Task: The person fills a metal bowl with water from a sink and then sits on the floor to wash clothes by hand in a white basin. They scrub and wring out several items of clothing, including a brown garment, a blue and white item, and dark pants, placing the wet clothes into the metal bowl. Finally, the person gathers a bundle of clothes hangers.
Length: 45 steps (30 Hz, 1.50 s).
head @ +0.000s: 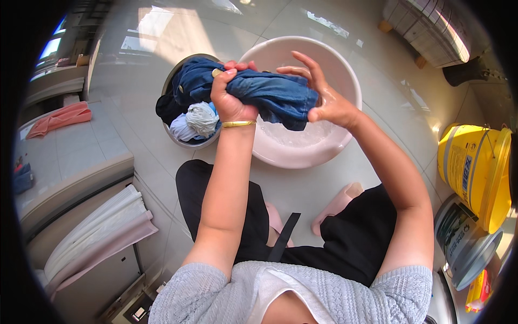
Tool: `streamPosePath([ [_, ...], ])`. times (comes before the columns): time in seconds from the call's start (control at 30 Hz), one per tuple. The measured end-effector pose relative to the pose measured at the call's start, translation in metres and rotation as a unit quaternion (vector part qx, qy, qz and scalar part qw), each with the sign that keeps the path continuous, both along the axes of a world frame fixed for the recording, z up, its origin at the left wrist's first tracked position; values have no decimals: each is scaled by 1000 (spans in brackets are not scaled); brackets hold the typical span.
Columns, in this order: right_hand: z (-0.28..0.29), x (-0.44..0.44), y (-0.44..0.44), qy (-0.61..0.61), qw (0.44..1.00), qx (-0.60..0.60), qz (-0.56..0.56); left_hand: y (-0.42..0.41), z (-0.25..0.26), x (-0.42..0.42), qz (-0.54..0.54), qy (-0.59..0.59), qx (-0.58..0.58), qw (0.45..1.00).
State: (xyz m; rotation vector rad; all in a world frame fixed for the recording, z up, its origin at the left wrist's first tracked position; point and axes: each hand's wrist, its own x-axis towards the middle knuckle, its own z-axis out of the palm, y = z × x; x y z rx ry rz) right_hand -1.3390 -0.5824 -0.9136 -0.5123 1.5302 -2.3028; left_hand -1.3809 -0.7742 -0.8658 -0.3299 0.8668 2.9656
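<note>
A bunched blue denim garment with metal buttons stretches sideways over the pink plastic basin and the metal basin on its left. Around its middle my left hand is shut in a fist, a gold bangle on the wrist. My right hand curves about the garment's right end with fingers and thumb spread; whether the fingertips touch the cloth is hard to tell. Frothy water shows in the pink basin. Light-coloured balled cloths and black cloth lie in the metal basin, partly under the denim.
On the right stand a yellow bucket and a grey bucket, both bearing writing. A coral cloth lies on a ledge at left, above pale hanging cloths. A slatted box stands at upper right on the tiled floor.
</note>
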Motion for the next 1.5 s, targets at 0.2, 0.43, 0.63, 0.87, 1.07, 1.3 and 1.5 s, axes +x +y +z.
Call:
streamPosePath([
  [0.2, -4, 4, -25, 359, 892, 90, -259, 12, 0, 0, 75, -140, -28, 987],
  [0.43, 9, -5, -49, 247, 909, 37, -335, 42, -9, 33, 114, -183, -15, 976],
  [0.63, 19, -3, -57, -221, 911, -198, -285, 46, -10, 67, 123, -33, -144, 981],
  [0.87, 13, 5, -41, -365, 907, -166, -128, 24, -35, 93, -5, 224, -433, 873],
  [1.07, 10, 13, -38, -436, 890, -114, -67, 4, -32, 89, -106, 413, -562, 709],
  [1.3, 18, 17, -41, -435, 898, 19, -61, -7, -26, 86, -163, 487, -561, 650],
  [1.5, 5, 22, -46, -439, 897, 15, -51, -10, -23, 82, -182, 527, -552, 620],
])
